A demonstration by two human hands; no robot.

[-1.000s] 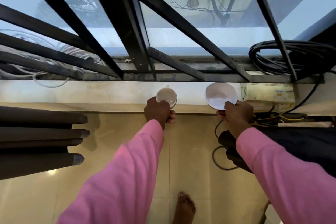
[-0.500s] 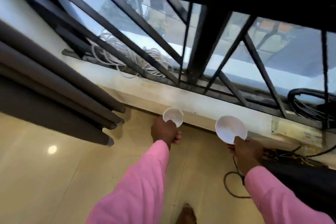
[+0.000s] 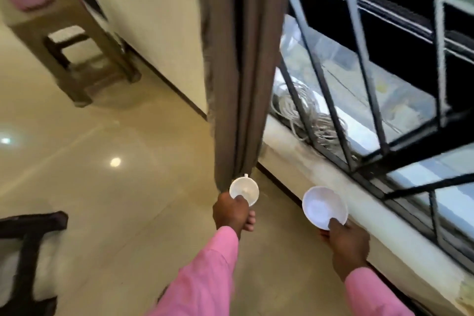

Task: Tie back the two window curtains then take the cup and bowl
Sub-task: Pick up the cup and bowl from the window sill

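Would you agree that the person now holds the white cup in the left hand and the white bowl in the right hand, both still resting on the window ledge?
Not quite. The head view shows the left hand holding the white cup and the right hand holding the white bowl, but both are lifted clear of the window ledge, carried over the floor.

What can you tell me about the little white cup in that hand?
The white cup is small and round, with a smooth, glossy look like ceramic or plastic; which one is hard to tell. A small handle pokes out at its far rim. It looks empty inside. The left hand holds it by the near rim, thumb over the edge, off the sill and above the shiny floor. It sits slightly tilted, its mouth open to the camera, right before the bottom of the brown curtain; whether they touch is unclear.
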